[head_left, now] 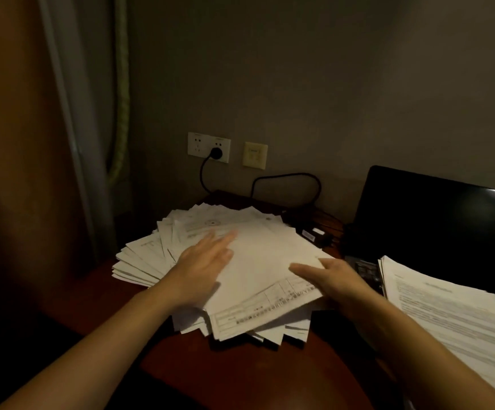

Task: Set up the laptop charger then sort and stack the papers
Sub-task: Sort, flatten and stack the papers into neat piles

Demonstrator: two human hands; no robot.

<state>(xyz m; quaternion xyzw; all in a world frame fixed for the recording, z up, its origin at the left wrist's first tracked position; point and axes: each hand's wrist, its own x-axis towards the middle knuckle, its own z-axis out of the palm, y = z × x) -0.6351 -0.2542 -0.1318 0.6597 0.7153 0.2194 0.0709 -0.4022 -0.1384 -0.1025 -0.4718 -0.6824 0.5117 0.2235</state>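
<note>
Papers [258,261]: loose white sheets fanned into an uneven pile with jagged corners, at the centre of the dark reddish wooden tabletop [240,377]. Top sheet mostly blank, with a printed table along its near edge. Left hand [205,263] flat on the pile's left side, fingers straight, slightly blurred, gripping nothing. Right hand [332,279] at the top sheet's right edge, fingers extended and laid on it. Squarer second stack [453,315] lies on the black laptop [435,220]. Charger brick [314,234] behind the pile; round black plug [217,153] in the white wall socket [196,143].
</note>
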